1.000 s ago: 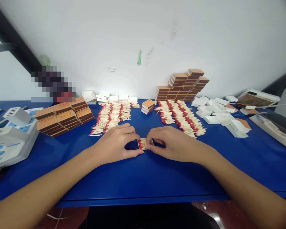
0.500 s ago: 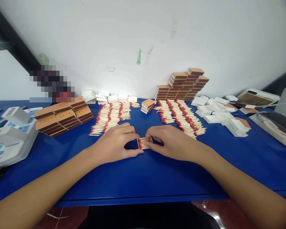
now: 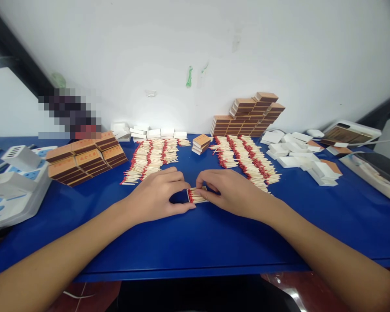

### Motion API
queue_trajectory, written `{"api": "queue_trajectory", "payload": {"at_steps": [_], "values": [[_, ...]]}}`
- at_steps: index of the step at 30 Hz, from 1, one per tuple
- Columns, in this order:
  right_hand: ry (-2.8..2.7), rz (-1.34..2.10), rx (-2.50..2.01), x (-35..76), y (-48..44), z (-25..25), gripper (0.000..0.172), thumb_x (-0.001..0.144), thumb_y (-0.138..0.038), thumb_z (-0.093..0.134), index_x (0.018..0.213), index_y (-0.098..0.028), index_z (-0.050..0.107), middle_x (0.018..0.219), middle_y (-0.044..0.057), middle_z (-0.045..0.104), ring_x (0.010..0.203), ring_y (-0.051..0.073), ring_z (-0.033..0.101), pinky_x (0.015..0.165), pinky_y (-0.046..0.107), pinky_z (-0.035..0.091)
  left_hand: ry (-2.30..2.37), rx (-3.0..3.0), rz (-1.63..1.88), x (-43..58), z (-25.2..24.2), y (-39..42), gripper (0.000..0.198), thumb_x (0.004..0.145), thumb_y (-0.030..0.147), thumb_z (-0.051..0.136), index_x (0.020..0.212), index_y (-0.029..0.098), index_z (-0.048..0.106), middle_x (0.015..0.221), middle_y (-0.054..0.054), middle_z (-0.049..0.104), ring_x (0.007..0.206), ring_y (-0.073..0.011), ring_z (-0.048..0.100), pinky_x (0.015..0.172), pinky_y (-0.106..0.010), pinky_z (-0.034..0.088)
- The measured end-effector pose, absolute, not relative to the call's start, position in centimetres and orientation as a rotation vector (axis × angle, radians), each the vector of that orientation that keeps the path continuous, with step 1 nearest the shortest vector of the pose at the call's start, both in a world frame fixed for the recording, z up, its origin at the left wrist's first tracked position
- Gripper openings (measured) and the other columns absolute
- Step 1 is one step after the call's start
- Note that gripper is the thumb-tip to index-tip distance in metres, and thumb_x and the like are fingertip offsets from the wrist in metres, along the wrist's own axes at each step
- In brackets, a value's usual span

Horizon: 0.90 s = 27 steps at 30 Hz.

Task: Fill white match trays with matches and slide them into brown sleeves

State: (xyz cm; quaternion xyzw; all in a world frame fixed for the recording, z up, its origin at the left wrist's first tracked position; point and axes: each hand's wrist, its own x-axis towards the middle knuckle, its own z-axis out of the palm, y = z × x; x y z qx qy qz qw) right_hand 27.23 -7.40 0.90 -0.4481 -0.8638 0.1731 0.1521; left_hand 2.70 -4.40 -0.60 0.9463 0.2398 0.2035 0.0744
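A small matchbox tray point(image 3: 199, 200) filled with red-headed matches point(image 3: 193, 196) lies on the blue table between my hands. My left hand point(image 3: 160, 190) grips its left end, thumb at the near side and fingers at the far side. Over the tray's middle, my right hand point(image 3: 229, 190) is closed in a pinch, its thumb and fingertips on the matches. The match heads point left, and my right fingers hide part of the tray. Just beyond stands a short stack of matchboxes point(image 3: 201, 144), with loose match piles point(image 3: 152, 158) to its left and more piles point(image 3: 247, 160) to its right.
Brown matchboxes point(image 3: 87, 159) are stacked at left, and a taller stack point(image 3: 247, 119) stands against the wall. White trays point(image 3: 292, 149) are heaped at right, with others point(image 3: 154, 134) behind the left matches. A power strip point(image 3: 29, 186) and a clear-topped pouch point(image 3: 373, 173) flank the table.
My right hand has shifted slightly left along the tray, its fingertips now nearer the match heads. My left hand and the tray have stayed in place.
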Motion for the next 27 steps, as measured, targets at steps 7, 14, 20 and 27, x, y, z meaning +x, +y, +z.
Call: {"api": "queue_trajectory", "payload": {"at_steps": [7,14,20,27], "values": [[-2.469,0.546,-1.282,26.91,-7.65,0.86,0.012,0.103,-0.03,0.06,0.096,-0.022,0.064,0.08,-0.001,0.064,0.069,0.015,0.055,0.065,0.028,0.032,0.711,2.844,0.614,2.68,-0.66,-4.35,0.029,0.097,0.046,0.074,0.104,0.018,0.078,0.092,-0.005,0.071,0.087,-0.0206,0.064,0.075,-0.033,0.05],[-2.452,0.496,-1.305,27.16,-7.2,0.56,0.011,0.103,-0.031,0.06,0.098,-0.021,0.063,0.079,-0.001,0.062,0.068,0.015,0.052,0.065,0.028,0.032,0.714,2.843,0.598,2.62,-0.6,-4.42,0.029,0.098,0.045,0.072,0.106,0.018,0.078,0.09,-0.005,0.07,0.085,-0.0202,0.063,0.074,-0.033,0.048],[-2.452,0.511,-1.326,27.33,-7.14,0.58,0.013,0.103,-0.034,0.061,0.099,-0.022,0.062,0.078,-0.002,0.059,0.067,0.015,0.051,0.064,0.028,0.032,0.731,2.827,0.569,2.53,-0.5,-4.37,0.028,0.098,0.045,0.073,0.107,0.019,0.078,0.089,-0.004,0.069,0.086,-0.0204,0.063,0.074,-0.034,0.048],[-2.442,0.582,-1.316,27.65,-7.21,0.91,0.017,0.103,-0.039,0.062,0.097,-0.022,0.062,0.077,-0.003,0.058,0.067,0.014,0.051,0.064,0.028,0.032,0.749,2.793,0.556,2.58,-0.38,-4.37,0.029,0.097,0.046,0.074,0.109,0.02,0.078,0.093,-0.005,0.071,0.088,-0.0209,0.063,0.077,-0.034,0.049]]}}
